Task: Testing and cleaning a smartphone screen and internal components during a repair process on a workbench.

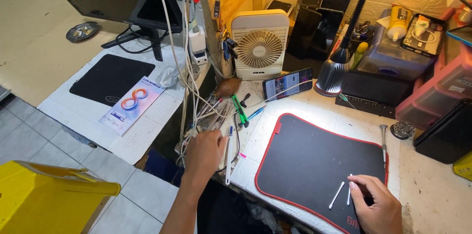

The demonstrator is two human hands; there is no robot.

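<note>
Fingers first: your left hand (205, 149) reaches into the clutter of tools and cables (216, 111) at the counter's left edge, its fingers curled down among them, though you cannot tell whether they grip anything. Your right hand (376, 204) rests on the lower right corner of the mat, fingers loosely bent, the fingertips (352, 184) touching one cotton swab without clasping it.

Largest around you, the white counter (432, 194) carries the black mat with red trim (314, 160) in front of you. Behind it stand a small cream fan (260, 43) and, to its right, a desk lamp (334, 72) shining on the mat. A phone (287, 83) leans lit between fan and lamp. A screwdriver (384, 141) lies along the mat's right edge.

Two cotton swabs sit on the mat near your right hand: one swab (337, 195) lies slanted just left of the fingers, the other swab (349, 190) stands nearly upright under your fingertips. A white pen-like stick (229, 158) lies just right of your left hand.
</note>
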